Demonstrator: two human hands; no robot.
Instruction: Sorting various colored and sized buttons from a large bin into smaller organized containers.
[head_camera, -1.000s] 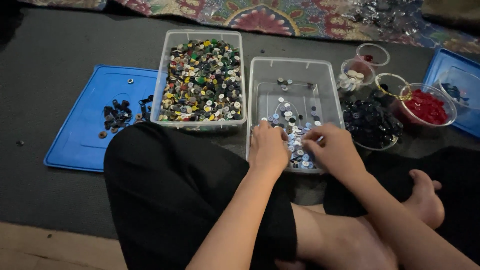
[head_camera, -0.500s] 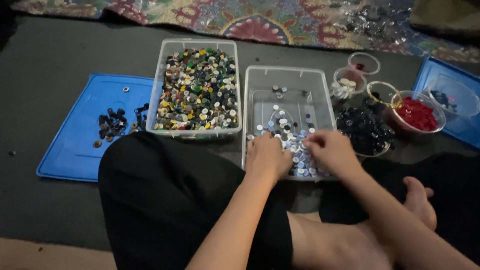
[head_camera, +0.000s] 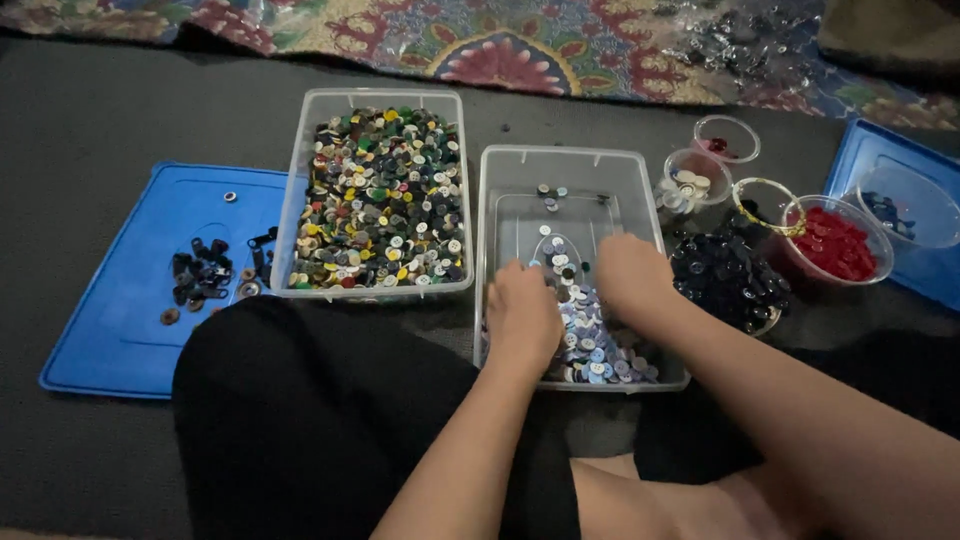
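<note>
Left hand (head_camera: 522, 318) and right hand (head_camera: 630, 276) palm-down on pale buttons (head_camera: 592, 345) inside clear bin (head_camera: 560, 160) (grip hidden, cannot tell); fuller mixed-button bin (head_camera: 378, 200) alongside.

My left hand (head_camera: 522, 318) and right hand (head_camera: 630, 275) sit in pale blue and white buttons (head_camera: 596, 350) in a clear tub (head_camera: 640, 178). At ten o'clock, a clear tub of mixed buttons (head_camera: 380, 200) shows green, yellow, white and grey. At nine, a blue lid (head_camera: 120, 290). At three, a bowl of red buttons (head_camera: 832, 243) and dark navy buttons (head_camera: 725, 278). At twelve, a floral rug (head_camera: 500, 40) in red and green.
</note>
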